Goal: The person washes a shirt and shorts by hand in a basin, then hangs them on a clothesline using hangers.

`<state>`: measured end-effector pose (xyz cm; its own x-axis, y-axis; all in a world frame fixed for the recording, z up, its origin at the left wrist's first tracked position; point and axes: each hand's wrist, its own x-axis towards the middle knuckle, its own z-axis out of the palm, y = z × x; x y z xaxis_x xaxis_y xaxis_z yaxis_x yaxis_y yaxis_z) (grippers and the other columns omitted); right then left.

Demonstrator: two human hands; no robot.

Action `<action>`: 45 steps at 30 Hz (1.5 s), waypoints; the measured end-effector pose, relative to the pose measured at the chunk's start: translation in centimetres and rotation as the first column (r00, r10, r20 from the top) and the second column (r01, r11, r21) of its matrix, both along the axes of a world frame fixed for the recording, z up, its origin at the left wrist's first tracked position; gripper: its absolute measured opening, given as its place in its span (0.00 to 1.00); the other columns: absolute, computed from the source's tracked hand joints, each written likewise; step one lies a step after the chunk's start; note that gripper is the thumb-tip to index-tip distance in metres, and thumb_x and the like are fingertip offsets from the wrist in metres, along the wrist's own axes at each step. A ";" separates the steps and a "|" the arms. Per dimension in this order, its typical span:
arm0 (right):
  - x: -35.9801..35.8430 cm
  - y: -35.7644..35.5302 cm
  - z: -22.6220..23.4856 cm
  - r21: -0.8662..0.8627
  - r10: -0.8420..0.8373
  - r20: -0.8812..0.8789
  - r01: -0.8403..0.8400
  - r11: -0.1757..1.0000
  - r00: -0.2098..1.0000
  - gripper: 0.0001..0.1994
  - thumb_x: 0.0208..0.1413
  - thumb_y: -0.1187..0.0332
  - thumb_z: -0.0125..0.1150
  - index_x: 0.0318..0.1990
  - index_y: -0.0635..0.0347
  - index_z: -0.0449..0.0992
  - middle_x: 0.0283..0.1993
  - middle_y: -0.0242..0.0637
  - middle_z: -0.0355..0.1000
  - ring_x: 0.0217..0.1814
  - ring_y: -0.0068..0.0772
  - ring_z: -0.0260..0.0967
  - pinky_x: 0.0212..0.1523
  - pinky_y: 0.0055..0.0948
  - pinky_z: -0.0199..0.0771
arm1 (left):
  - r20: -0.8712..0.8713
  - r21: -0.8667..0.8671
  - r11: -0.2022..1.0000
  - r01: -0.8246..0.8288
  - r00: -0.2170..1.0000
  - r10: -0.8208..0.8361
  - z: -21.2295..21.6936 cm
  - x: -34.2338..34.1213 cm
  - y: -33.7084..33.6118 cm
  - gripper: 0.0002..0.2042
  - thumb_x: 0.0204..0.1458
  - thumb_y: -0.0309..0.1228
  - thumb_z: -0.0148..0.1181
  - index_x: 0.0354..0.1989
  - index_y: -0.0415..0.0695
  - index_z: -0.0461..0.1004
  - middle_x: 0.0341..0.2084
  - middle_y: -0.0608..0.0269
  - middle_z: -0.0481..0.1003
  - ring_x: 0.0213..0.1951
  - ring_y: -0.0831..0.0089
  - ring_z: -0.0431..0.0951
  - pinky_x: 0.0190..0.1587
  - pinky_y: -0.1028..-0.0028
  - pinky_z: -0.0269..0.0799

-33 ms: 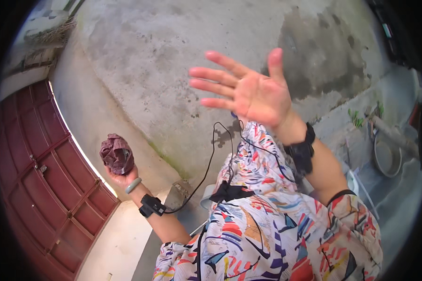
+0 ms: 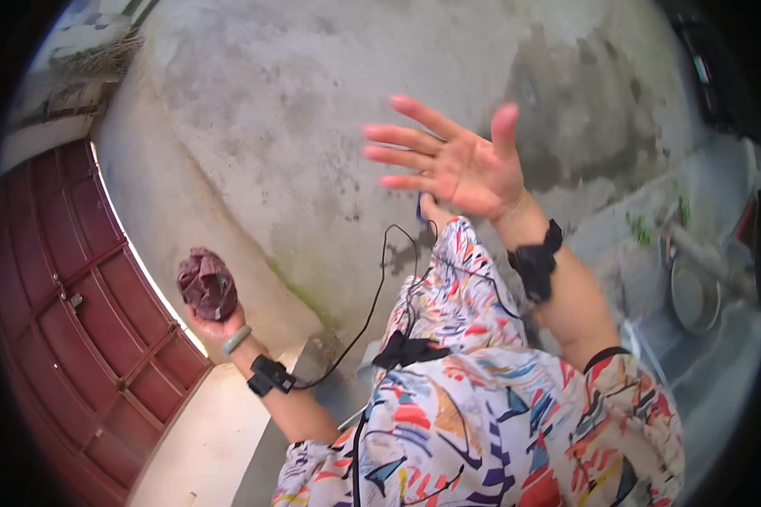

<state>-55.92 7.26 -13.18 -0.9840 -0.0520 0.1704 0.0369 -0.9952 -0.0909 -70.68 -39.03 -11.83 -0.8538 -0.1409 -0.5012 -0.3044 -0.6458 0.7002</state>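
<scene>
A crumpled maroon cloth [image 2: 206, 284] is bunched up on my left hand [image 2: 216, 325], out at the left. The cloth covers most of that hand's fingers, and a pale bangle [image 2: 238, 337] circles the wrist below. My right hand [image 2: 469, 169] is raised over the concrete ground with its palm showing. Its fingers and thumb are spread, and nothing lies in it. Both wrists carry black strapped devices, and a thin black cable [image 2: 384, 269] runs from the left one.
A dark red metal door [image 2: 93, 313] stands at the left beside a pale wall ledge [image 2: 207, 435]. Grey concrete [image 2: 330, 101] stretches ahead, with a dark damp patch [image 2: 575, 118]. A round basin [image 2: 695, 291] sits at the right near small green plants [image 2: 640, 226].
My right hand has shifted slightly to the right in the picture, still spread. The cloth stays in my left hand, turned a little. The whole view has moved slightly.
</scene>
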 end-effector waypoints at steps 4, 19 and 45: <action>0.6 11.2 -5.6 0.956 -0.713 0.121 -0.274 -0.104 0.691 0.25 0.56 0.56 0.60 0.58 0.61 0.71 0.58 0.46 0.70 0.61 0.39 0.66 0.63 0.39 0.62 | 0.048 -0.048 0.989 -0.143 0.988 0.145 1.0 -1.2 3.2 0.27 0.47 0.42 0.62 0.57 0.49 0.72 0.55 0.57 0.73 0.58 0.55 0.72 0.61 0.52 0.67; 14.7 -13.8 27.9 0.406 -0.174 -0.691 0.576 0.710 0.702 0.12 0.59 0.74 0.51 0.49 0.67 0.72 0.47 0.47 0.72 0.48 0.47 0.70 0.46 0.38 0.71 | -0.193 0.157 0.963 0.218 0.963 -0.186 5.1 4.0 5.4 0.28 0.52 0.45 0.60 0.61 0.47 0.68 0.58 0.56 0.71 0.59 0.54 0.70 0.62 0.48 0.65; 19.2 -12.5 42.8 0.493 -0.517 -0.737 -0.179 -0.852 0.435 0.25 0.44 0.68 0.72 0.51 0.60 0.72 0.45 0.43 0.73 0.46 0.45 0.70 0.47 0.38 0.70 | -0.688 0.243 0.207 0.948 0.319 -0.652 34.0 15.0 25.7 0.15 0.60 0.41 0.58 0.47 0.43 0.75 0.45 0.61 0.79 0.49 0.67 0.78 0.55 0.61 0.72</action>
